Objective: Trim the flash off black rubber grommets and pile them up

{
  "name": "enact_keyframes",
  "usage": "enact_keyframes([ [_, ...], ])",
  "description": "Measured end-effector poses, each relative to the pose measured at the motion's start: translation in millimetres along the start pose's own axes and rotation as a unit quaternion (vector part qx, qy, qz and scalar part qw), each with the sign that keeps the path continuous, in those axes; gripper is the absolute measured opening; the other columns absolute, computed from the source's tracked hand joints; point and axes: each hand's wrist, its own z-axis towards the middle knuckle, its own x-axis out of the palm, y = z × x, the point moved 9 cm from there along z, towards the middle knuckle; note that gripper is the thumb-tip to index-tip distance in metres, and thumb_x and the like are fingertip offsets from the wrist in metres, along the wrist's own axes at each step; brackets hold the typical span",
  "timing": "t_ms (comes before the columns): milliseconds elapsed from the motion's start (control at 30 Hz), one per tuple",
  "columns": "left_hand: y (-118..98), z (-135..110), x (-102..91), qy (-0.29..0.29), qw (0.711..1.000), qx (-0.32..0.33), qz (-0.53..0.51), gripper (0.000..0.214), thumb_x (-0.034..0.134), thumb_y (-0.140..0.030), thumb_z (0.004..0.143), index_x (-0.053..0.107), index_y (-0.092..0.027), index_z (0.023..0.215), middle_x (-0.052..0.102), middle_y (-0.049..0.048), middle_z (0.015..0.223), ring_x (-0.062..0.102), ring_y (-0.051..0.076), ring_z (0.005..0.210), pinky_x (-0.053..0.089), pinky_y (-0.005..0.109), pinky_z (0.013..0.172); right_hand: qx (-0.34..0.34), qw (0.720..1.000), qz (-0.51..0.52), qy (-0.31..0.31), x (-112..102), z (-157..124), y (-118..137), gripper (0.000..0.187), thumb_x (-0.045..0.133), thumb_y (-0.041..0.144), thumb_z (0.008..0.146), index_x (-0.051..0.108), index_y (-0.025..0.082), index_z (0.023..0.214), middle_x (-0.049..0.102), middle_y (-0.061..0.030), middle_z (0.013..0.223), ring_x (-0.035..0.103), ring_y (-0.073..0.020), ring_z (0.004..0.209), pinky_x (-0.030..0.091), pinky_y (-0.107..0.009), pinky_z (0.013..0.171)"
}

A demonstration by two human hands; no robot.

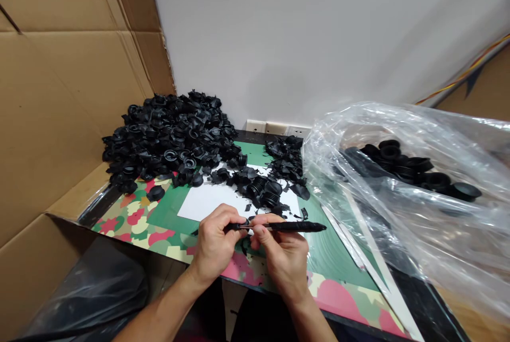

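Observation:
My left hand [215,241] is closed around a small black rubber part [239,226] held between its fingertips. My right hand [281,251] grips a thin black craft knife [290,227] that lies level, its handle pointing right and its tip meeting the part. Both hands hover over the near edge of a green cutting mat [334,251]. A sheet of white paper [203,201] lies on the mat just beyond them, with black trimmings scattered on it.
A large heap of black ribbed rubber parts [171,135] fills the back left. Smaller clusters [263,188] sit mid-table. A clear plastic bag [418,198] holding more parts lies at right. Cardboard walls [59,92] stand at left; a camouflage-pattern cover [135,222] lies under the mat.

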Motion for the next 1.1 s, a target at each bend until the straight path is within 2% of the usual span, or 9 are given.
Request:
enact_keyframes([
  [67, -2.3, -1.7, 1.8, 0.005, 0.999, -0.002, 0.033, 0.012, 0.067, -0.008, 0.069, 0.069, -0.019, 0.071, 0.063, 0.0019, 0.073, 0.059, 0.016, 0.069, 0.045, 0.025, 0.062, -0.098, 0.993, -0.062, 0.002, 4.1, -4.0, 20.8, 0.007, 0.059, 0.02, 0.085, 0.065, 0.019, 0.081, 0.065, -0.0023, 0.068, 0.06, -0.0137, 0.053, 0.049, -0.026, 0.049],
  [167, -4.6, -4.0, 4.9, 0.011, 0.997, -0.018, 0.078, 0.016, 0.065, -0.005, 0.067, 0.069, -0.019, 0.072, 0.064, 0.0023, 0.073, 0.06, 0.017, 0.069, 0.045, 0.026, 0.062, -0.236, 0.958, -0.165, 0.008, 13.7, -15.4, 45.4, 0.016, 0.054, 0.01, 0.084, 0.065, 0.021, 0.087, 0.068, -0.0062, 0.081, 0.065, -0.0175, 0.069, 0.053, -0.029, 0.059],
  [267, -4.2, -5.7, 6.4, 0.012, 0.995, -0.041, 0.089, 0.013, 0.065, -0.006, 0.068, 0.069, -0.019, 0.07, 0.064, 0.002, 0.071, 0.06, 0.017, 0.067, 0.045, 0.027, 0.062, -0.262, 0.939, -0.215, -0.05, 1.9, -16.5, 48.3, 0.019, 0.055, 0.008, 0.083, 0.064, 0.023, 0.089, 0.068, -0.0057, 0.082, 0.065, -0.0187, 0.074, 0.054, -0.03, 0.064],
  [333, -2.1, -6.9, 7.1, 0.012, 0.996, -0.051, 0.074, 0.013, 0.067, -0.006, 0.066, 0.068, -0.019, 0.069, 0.063, 0.0015, 0.071, 0.059, 0.017, 0.067, 0.045, 0.027, 0.062, -0.226, 0.947, -0.199, -0.115, -18.1, -11.0, 42.3, 0.012, 0.059, 0.012, 0.082, 0.064, 0.022, 0.084, 0.067, -0.0049, 0.08, 0.064, -0.0182, 0.07, 0.052, -0.031, 0.062],
  [400, 0.7, -7.8, 7.4, 0.012, 0.997, -0.055, 0.05, 0.015, 0.067, -0.004, 0.065, 0.068, -0.019, 0.069, 0.062, 0.0012, 0.072, 0.059, 0.016, 0.069, 0.045, 0.027, 0.063, -0.136, 0.969, -0.135, -0.154, -36.8, -1.9, 26.1, 0.003, 0.062, 0.019, 0.083, 0.064, 0.02, 0.081, 0.064, -0.003, 0.072, 0.06, -0.0152, 0.057, 0.049, -0.028, 0.053],
  [500, 3.2, -7.7, 7.8, 0.015, 0.999, -0.05, 0.015, 0.018, 0.068, -0.002, 0.064, 0.069, -0.019, 0.072, 0.062, 0.0013, 0.075, 0.059, 0.016, 0.071, 0.045, 0.026, 0.064, 0.027, 0.991, 0.006, -0.132, -42.2, 8.4, -5.6, 0.018, 0.064, 0.034, 0.082, 0.064, 0.016, 0.081, 0.056, 0.0023, 0.054, 0.051, -0.0112, 0.042, 0.044, -0.025, 0.044],
  [567, 2.8, -6.4, 8.6, 0.022, 0.999, -0.043, -0.008, 0.02, 0.068, -0.002, 0.064, 0.07, -0.019, 0.074, 0.062, 0.0014, 0.077, 0.059, 0.015, 0.073, 0.045, 0.025, 0.065, 0.085, 0.989, 0.065, -0.099, -35.2, 10.3, -15.8, 0.023, 0.066, 0.039, 0.08, 0.064, 0.015, 0.081, 0.053, 0.0039, 0.05, 0.051, -0.011, 0.042, 0.045, -0.025, 0.045],
  [867, -1.2, -4.4, 12.4, 0.055, 0.994, -0.048, -0.079, 0.025, 0.069, -0.001, 0.063, 0.072, -0.021, 0.078, 0.062, 0.0018, 0.08, 0.059, 0.016, 0.078, 0.045, 0.024, 0.067, 0.015, 0.999, 0.045, -0.006, -14.3, 13.7, -1.6, 0.012, 0.068, 0.03, 0.077, 0.066, 0.018, 0.08, 0.061, -0.0018, 0.079, 0.051, -0.0079, 0.045, 0.044, -0.023, 0.044],
  [1100, 8.2, -6.7, 9.9, 0.047, 0.991, -0.073, -0.099, 0.029, 0.069, -0.001, 0.062, 0.073, -0.021, 0.083, 0.063, 0.0027, 0.083, 0.06, 0.017, 0.08, 0.046, 0.025, 0.07, 0.065, 0.995, 0.072, -0.01, -16.3, 13.6, -8.7, 0.021, 0.07, 0.036, 0.075, 0.066, 0.017, 0.08, 0.063, -0.0016, 0.068, 0.052, -0.0094, 0.044, 0.042, -0.023, 0.042],
])
